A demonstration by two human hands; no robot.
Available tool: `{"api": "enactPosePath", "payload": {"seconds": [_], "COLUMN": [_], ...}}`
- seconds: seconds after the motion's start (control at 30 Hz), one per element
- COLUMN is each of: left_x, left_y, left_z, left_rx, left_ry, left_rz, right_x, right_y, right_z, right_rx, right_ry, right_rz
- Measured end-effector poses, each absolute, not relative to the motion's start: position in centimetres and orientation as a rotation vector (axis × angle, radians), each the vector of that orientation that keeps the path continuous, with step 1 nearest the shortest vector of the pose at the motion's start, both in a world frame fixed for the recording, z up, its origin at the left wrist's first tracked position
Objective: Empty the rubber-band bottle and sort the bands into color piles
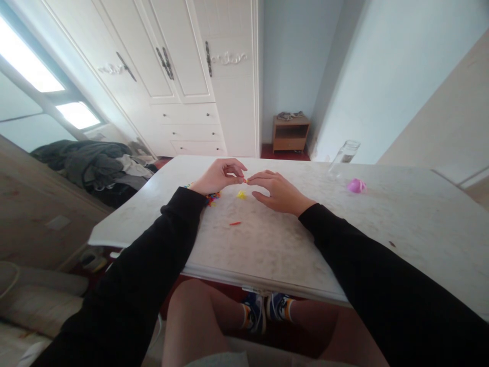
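My left hand is over the far middle of the table, thumb and forefinger pinched on a small red-and-yellow piece, too small to name. From the right, my right hand reaches in with fingers stretched out and thumb apart. Its forefinger tip is at the piece, perhaps touching it. Just below the fingers lies a little cluster of yellow pieces. A pile of small multicoloured pieces is partly hidden by my left wrist. Closer to me, a thin red strip rests on the table.
The white marbled table has its near edge above my knees. At the right stand a clear glass bottle and a purple object. A small dark bit lies further right. Clothes are heaped left, beyond the table.
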State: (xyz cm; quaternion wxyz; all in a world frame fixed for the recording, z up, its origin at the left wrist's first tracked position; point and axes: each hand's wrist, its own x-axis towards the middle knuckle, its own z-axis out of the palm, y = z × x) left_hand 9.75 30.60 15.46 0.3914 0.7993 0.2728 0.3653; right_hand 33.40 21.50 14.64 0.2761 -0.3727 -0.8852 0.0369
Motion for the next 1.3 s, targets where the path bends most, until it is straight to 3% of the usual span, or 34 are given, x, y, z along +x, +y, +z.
{"api": "enactPosePath", "payload": {"seconds": [0.6,1.3], "left_x": [9.86,9.91], "left_y": [31.15,30.72], "left_z": [15.22,15.21], "left_rx": [2.05,2.01], "left_ry": [0.871,0.785], "left_rz": [1.045,0.913], "right_x": [33.08,32.89], "right_y": [20.97,21.0], "right_z": [14.88,14.72], "right_rx": [-0.887,-1.028], "right_ry": [-2.502,-2.355], "right_rz": [0.254,0.021]}}
